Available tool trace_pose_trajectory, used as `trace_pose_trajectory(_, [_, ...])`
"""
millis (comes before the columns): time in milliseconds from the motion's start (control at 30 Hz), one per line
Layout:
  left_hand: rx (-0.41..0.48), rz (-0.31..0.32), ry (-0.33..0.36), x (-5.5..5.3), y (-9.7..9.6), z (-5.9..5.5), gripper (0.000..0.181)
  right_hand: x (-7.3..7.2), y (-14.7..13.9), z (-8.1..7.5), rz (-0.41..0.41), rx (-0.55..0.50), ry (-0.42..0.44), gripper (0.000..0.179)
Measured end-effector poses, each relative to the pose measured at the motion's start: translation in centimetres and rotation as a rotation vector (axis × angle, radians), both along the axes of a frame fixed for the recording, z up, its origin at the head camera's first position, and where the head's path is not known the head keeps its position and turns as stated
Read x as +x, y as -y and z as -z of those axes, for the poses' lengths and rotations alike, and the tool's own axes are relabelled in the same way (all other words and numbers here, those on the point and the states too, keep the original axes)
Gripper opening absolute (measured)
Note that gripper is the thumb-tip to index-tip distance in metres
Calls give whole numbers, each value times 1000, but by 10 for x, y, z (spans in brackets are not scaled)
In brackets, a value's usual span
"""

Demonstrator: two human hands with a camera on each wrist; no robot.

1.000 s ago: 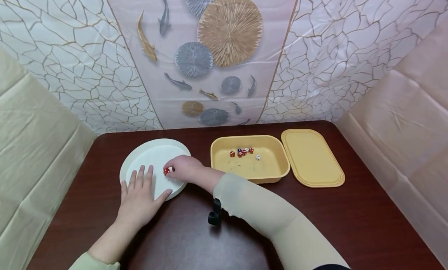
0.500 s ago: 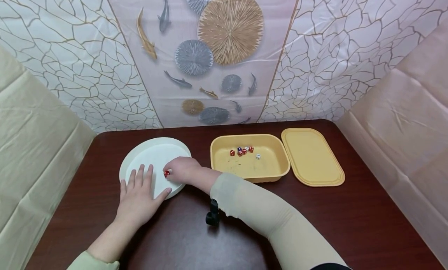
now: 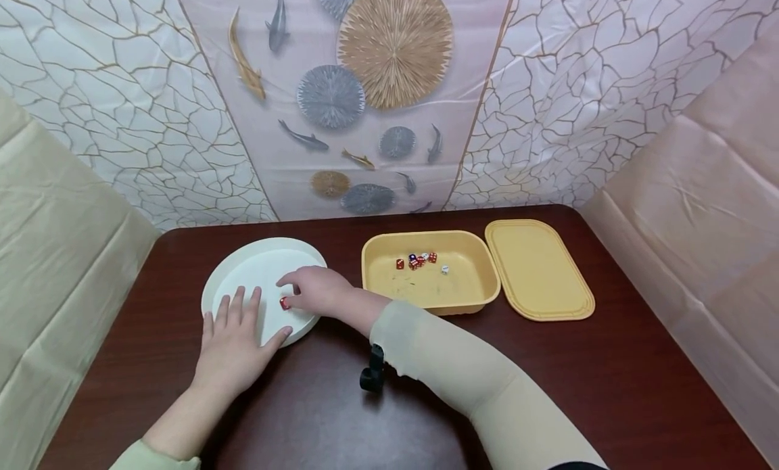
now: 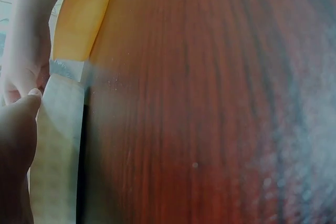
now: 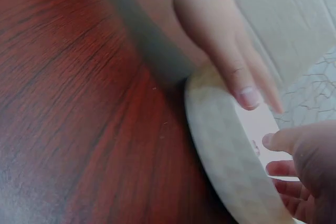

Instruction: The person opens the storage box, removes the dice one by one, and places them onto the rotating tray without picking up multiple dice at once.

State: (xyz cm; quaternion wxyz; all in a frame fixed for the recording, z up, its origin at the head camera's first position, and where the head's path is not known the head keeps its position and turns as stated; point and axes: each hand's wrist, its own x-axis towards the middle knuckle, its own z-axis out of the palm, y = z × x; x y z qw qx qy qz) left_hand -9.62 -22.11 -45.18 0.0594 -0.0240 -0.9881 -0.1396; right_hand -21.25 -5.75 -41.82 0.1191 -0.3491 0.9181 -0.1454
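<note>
In the head view a round white tray (image 3: 263, 259) stands at the left of the table. My left hand (image 3: 226, 348) rests over its near-left side with fingers spread and straight, the thumb reaching across the near rim. My right hand (image 3: 321, 291) reaches in over the tray's right side. Beneath it, a red die (image 3: 284, 303) lies on the tray floor with the right thumb right at it, while the index finger stands away from the die. The right wrist view shows the same die (image 5: 255, 148) close to the thumb, the other fingers apart from it.
A yellow rectangular box (image 3: 456, 291) right of the tray holds several dice: red ones such as a red die (image 3: 399, 264), a blue die (image 3: 412, 257) and a white die (image 3: 445, 270). Its yellow lid (image 3: 538, 270) lies flat beside it. Fabric walls enclose the dark wooden table (image 3: 341, 416).
The right index finger has lifted away from the red die, which finger and thumb pinched before, and the die now lies on the tray. My left hand stays in place on the tray.
</note>
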Motion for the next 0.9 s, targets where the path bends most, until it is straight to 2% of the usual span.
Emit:
trace_pose_trajectory(133, [3,3,-11,0,2,0,95,-3,-6,-7,2,-100,-2,39])
trace_pose_trajectory(300, [7,-6,-22,1,7,0,93,-6,-16,-16,27,-255,54,38])
trace_pose_trajectory(567, [21,-1,-16,1,8,1,93,-13,-54,-24,134,-445,132,35])
trace_pose_trajectory(700, [37,4,-10,1,6,3,92,-15,-82,-23,178,-474,156,35])
trace_pose_trajectory(900, [57,15,-10,0,2,5,91,-19,-128,-17,222,-431,131,32])
